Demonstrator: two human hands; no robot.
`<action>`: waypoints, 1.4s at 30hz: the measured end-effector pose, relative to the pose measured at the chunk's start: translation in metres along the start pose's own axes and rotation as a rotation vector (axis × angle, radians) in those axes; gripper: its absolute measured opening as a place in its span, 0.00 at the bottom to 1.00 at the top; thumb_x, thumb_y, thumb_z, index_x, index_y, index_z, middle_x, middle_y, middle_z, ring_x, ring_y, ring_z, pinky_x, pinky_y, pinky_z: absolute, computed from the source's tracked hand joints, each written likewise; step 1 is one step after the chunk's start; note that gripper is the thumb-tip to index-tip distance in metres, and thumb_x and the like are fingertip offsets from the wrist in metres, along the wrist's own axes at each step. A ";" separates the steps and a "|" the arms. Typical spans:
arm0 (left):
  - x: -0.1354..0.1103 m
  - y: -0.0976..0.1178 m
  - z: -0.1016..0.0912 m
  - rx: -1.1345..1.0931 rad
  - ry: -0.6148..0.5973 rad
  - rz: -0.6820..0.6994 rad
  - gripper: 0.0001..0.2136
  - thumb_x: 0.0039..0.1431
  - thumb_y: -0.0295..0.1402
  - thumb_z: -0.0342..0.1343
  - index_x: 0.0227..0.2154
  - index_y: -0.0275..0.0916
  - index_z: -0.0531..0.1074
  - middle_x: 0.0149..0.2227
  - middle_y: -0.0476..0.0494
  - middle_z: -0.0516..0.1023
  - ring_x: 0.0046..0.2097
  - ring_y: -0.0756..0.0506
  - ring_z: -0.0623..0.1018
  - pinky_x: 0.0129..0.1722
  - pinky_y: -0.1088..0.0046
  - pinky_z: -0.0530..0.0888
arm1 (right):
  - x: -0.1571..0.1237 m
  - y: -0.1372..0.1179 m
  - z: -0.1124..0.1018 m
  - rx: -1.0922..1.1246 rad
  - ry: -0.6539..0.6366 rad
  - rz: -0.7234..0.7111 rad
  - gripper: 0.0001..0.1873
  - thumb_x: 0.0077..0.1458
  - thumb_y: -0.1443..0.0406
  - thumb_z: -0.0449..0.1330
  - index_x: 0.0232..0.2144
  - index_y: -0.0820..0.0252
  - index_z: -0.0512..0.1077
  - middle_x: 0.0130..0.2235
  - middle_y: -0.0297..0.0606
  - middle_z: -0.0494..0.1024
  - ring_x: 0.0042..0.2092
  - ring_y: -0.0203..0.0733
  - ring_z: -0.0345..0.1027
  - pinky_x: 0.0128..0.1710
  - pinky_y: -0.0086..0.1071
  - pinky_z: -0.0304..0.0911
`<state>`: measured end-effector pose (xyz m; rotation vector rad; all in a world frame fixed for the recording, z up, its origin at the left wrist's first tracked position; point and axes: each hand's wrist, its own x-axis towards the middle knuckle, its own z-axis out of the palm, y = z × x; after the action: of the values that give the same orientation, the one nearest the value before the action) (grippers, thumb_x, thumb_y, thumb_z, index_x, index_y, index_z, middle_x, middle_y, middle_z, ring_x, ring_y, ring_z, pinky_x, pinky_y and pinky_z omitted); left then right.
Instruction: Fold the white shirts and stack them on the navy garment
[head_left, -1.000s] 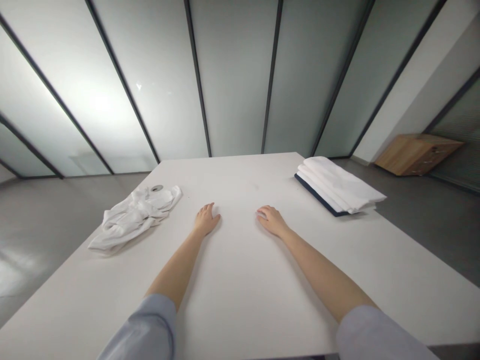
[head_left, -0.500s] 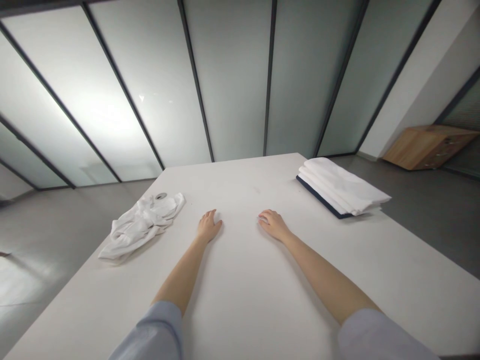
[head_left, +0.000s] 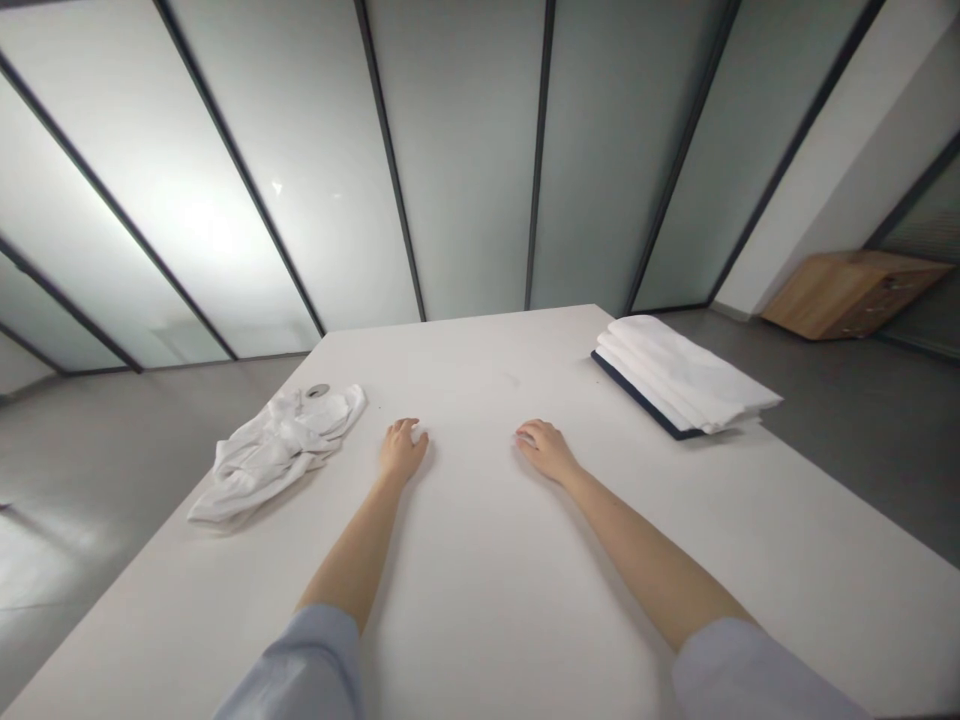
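Note:
My left hand (head_left: 403,449) is over the middle of the white table (head_left: 480,580), thumb apart from the curved fingers, holding nothing. To its left lies a crumpled white cloth (head_left: 281,445), perhaps a garment, with a gap between them. My right hand (head_left: 547,450) rests on or just above the tabletop, its fingers loosely bent and apart, with nothing visible in it. Farther right, out of its touch, is a stack of folded white cloth (head_left: 682,370) on a dark navy flat piece (head_left: 637,398).
A small grey round object (head_left: 318,391) sits at the far edge of the crumpled cloth. Frosted glass panels (head_left: 465,160) with dark frames stand beyond the table. A wooden cabinet (head_left: 840,295) is on the floor at the right.
My left hand has shifted a little to the left, toward the crumpled cloth. My right hand and the folded stack stay where they were.

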<state>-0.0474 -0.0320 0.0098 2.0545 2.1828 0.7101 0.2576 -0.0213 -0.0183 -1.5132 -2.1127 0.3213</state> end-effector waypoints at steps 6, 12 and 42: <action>0.005 -0.018 -0.019 0.194 0.106 -0.167 0.22 0.58 0.38 0.51 0.54 0.39 0.68 0.60 0.34 0.65 0.63 0.35 0.60 0.61 0.53 0.58 | 0.000 0.001 0.000 -0.001 0.011 0.009 0.12 0.58 0.64 0.54 0.41 0.57 0.75 0.47 0.41 0.76 0.50 0.44 0.67 0.53 0.38 0.58; 0.006 -0.058 -0.034 0.252 0.167 -0.457 0.32 0.55 0.41 0.51 0.62 0.35 0.57 0.68 0.29 0.49 0.68 0.28 0.46 0.62 0.42 0.48 | -0.002 0.001 -0.001 0.002 0.013 -0.003 0.12 0.58 0.64 0.54 0.40 0.57 0.75 0.47 0.41 0.76 0.49 0.44 0.67 0.52 0.38 0.58; -0.001 0.036 0.005 -0.251 -0.459 0.419 0.11 0.55 0.34 0.50 0.30 0.42 0.79 0.35 0.48 0.81 0.41 0.45 0.78 0.56 0.65 0.66 | 0.002 0.006 -0.007 -0.015 0.390 -0.054 0.16 0.56 0.63 0.52 0.45 0.59 0.72 0.52 0.48 0.71 0.57 0.51 0.60 0.57 0.45 0.55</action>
<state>-0.0119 -0.0310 0.0183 2.2732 1.3704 0.4443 0.2657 -0.0177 -0.0144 -1.3928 -1.8437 -0.0113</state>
